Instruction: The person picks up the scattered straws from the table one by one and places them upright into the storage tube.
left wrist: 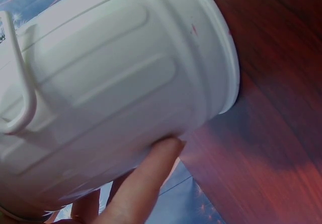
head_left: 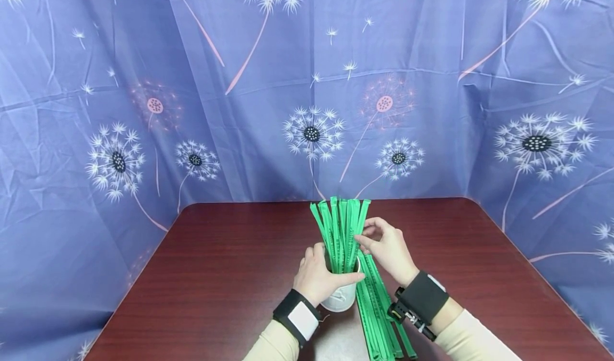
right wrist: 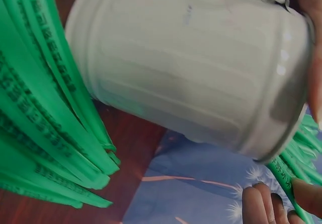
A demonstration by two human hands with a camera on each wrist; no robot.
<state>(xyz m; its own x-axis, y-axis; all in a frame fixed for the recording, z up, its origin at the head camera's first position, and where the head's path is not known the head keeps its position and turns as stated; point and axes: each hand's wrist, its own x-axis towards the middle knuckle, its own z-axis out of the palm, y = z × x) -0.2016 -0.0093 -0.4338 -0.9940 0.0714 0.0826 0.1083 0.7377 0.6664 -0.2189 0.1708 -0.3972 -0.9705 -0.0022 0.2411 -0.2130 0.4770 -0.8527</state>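
Observation:
My left hand (head_left: 316, 278) grips a white ribbed bucket (head_left: 339, 300) by its upper part, thumb across the front near the rim. In the left wrist view a finger (left wrist: 146, 183) presses on the bucket's side, and its wire handle hangs down. A fanned bunch of long green wrapped straws (head_left: 338, 233) with black print stands upright in the bucket. At the right side of the bunch, my right hand (head_left: 389, 248) pinches a green wrapped straw (right wrist: 284, 178) between thumb and fingers. A pile of the same straws (head_left: 376, 310) lies beside the bucket.
Everything stands on a dark red wooden table (head_left: 230, 275). Blue cloth (head_left: 268, 147) printed with dandelions hangs behind the table and along both sides. The straw pile reaches toward the near edge, below my right wrist.

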